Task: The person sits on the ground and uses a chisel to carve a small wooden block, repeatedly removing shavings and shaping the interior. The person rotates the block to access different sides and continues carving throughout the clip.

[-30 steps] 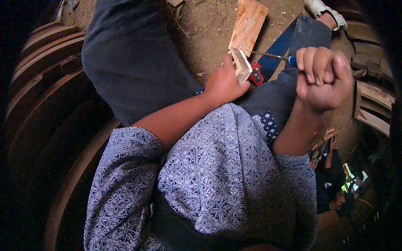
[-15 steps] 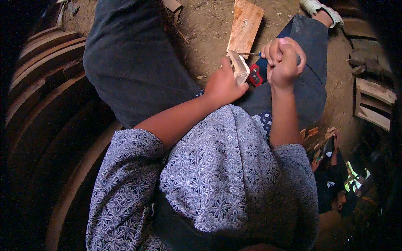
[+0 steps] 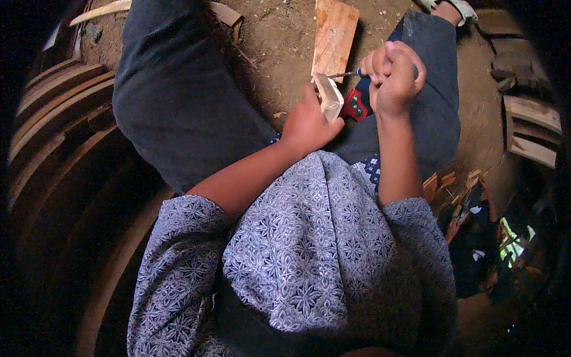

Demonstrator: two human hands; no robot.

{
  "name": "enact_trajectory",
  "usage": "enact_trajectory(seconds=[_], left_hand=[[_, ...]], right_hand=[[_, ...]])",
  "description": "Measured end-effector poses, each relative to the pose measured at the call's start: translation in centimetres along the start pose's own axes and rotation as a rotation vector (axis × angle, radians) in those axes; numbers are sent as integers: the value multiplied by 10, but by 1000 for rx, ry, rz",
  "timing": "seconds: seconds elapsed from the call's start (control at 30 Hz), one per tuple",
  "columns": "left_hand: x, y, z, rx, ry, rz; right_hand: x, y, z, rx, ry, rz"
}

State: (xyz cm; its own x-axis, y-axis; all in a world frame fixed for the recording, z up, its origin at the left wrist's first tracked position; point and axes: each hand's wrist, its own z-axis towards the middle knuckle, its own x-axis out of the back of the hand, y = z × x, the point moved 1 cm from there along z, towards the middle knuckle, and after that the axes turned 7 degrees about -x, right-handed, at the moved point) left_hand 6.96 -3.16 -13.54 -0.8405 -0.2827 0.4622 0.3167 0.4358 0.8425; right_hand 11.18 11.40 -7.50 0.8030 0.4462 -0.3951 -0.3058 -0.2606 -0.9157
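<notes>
From my distant seat, items in view by size:

Shirt (image 3: 297,238), patterned: fills the lower middle.
Trousers (image 3: 184,101), dark: one leg on either side of the work, walling it in.
Ground (image 3: 279,35), bare earth with scattered chips, between the legs.
Curved boards (image 3: 62,92), stacked at far left, beyond the left leg.
Slats (image 3: 532,113), pale, at far right.
Another person (image 3: 476,235), lower right, blurred; I cannot tell their hands' state.
Board (image 3: 336,38), flat, just beyond the work, crowding it.
Right hand (image 3: 392,77): fist closed round a tool, hiding most of its handle.
Left hand (image 3: 309,122): gripping a block by its left and near sides, covering part of it.
Block (image 3: 330,98), pale wood, between the knees, tilted.
Red piece (image 3: 355,106), just right of the block, an obstacle below the tool.
Tool (image 3: 346,74), thin shaft, blue collar; tip at the block's far end, contact too small to tell.
</notes>
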Motion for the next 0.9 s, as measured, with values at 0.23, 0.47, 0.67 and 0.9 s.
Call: enact_trajectory(seconds=[0.23,0.47,0.67,0.9], left_hand=[[-1,7,-4,106,-42,-58],[4,10,0,83,-57,-12],[0,-6,-4,-105,118,100],[7,72,14,-623,196,-179]], right_hand=[[13,-20,-20,379,-60,-413],[-2,-13,-13,25,33,-215],[1,-36,-29,55,-72,4],[18,-31,-42,120,-8,-487]])
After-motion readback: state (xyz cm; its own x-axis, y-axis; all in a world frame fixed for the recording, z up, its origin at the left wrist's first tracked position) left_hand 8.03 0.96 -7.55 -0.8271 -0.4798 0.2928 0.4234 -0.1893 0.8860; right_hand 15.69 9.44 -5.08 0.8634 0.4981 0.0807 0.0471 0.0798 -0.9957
